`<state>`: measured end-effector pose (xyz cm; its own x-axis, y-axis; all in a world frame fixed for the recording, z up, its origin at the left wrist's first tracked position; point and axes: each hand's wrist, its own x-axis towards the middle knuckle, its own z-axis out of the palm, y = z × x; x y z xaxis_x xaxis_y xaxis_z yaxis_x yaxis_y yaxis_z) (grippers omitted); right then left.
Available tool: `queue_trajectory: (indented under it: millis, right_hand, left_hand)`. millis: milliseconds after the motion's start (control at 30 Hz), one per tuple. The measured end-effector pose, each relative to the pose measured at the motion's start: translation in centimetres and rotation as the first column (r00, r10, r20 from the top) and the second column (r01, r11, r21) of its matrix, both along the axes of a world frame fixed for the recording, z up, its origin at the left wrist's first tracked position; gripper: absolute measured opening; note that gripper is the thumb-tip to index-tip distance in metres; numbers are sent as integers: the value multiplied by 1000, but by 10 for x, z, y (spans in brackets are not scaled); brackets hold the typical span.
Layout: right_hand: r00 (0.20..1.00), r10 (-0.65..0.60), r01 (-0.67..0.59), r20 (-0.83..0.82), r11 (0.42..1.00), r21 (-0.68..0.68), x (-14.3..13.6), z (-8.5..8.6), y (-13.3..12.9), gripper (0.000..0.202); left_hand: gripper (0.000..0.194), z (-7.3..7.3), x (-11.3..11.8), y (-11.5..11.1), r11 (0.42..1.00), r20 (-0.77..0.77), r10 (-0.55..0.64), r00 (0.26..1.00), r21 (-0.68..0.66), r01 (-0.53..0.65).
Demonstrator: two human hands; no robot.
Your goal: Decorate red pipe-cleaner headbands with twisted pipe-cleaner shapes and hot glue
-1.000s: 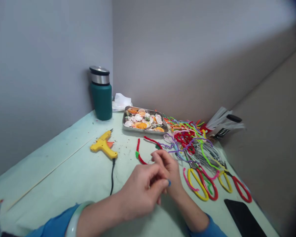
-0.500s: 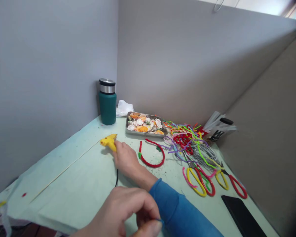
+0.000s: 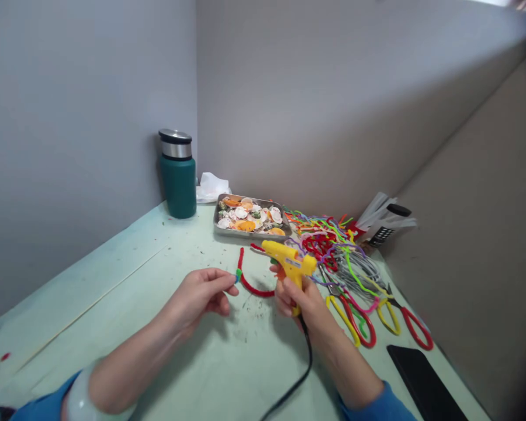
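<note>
My right hand (image 3: 300,298) is wrapped round the handle of a yellow glue gun (image 3: 291,260), its nozzle pointing to the left. From its base a black cord (image 3: 300,380) runs down toward me. My left hand (image 3: 206,292) pinches a small blue piece (image 3: 237,278), perhaps pipe cleaner, between thumb and forefinger. Just behind those fingertips lies a red fuzzy headband (image 3: 256,291) with a green band (image 3: 239,272) on its left arm. Whether the blue piece touches the green band I cannot tell. The glue gun and right hand hide the headband's right side.
A metal tray (image 3: 252,235) of shells stands at the back, beside a green bottle (image 3: 177,184). Pipe cleaners (image 3: 328,234) are heaped to the right, with scissors (image 3: 355,318) in front. A black phone-like slab (image 3: 423,383) lies front right; a thin stick (image 3: 96,301) lies left.
My right hand has lifted the glue gun off the table and brought it right, over the headband. My left hand has moved forward to the headband's left arm, still pinching the blue piece.
</note>
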<state>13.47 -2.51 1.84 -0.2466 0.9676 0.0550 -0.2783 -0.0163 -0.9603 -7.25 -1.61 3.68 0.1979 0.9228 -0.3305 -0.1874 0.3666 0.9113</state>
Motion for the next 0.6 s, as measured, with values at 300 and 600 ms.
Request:
queue_trajectory:
  millis: [300,600]
  right_hand:
    - [950,71,-50,305,996,-78,27,-22,-21,33]
    - [951,106,-62,290,986,-156,24,-35,-21,35]
  left_hand:
    - [24,-19,20,25,997,-1,4,1000,-83,-4]
    - [23,-21,18,28,996,-15,-10,1000,-90,8]
